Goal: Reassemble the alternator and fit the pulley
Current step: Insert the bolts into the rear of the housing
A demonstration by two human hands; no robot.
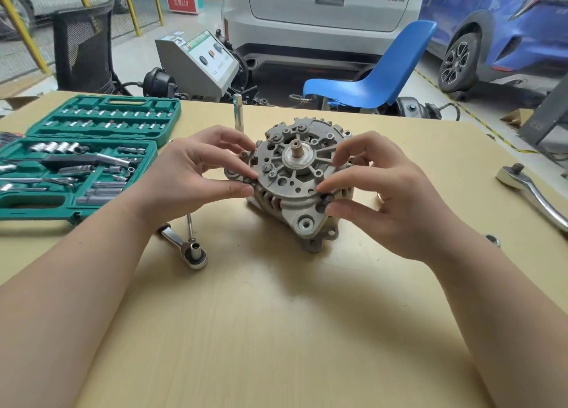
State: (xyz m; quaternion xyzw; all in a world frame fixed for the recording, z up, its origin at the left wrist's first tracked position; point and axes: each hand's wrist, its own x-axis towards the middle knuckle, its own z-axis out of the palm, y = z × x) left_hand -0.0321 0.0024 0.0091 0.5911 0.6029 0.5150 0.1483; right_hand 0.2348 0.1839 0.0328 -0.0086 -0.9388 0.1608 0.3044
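Head view: alternator (299, 174) sits mid-worktop (276, 331), tilted, end cover facing up toward camera, bare shaft (297, 151) sticking out of its centre. No pulley on the shaft. Left hand (196, 174) at the cover's left edge, grip pinching a small bolt (246, 181) between thumb and fingertips. Right hand (393, 192) at the lower right edge, grip pinching a dark bolt (327, 199) at the housing rim; other fingers curled over the cover's right side. Small ratchet (187, 248) with socket lies on the worktop just in front of the left wrist. Larger ratchet (534, 192) lies far right, well apart. A nut (492, 240) lies near the right forearm. Open green socket case (83, 155) on the left. Chrome bar (238, 112) stands upright behind the left hand. Blue chair (378, 79) and cars behind.
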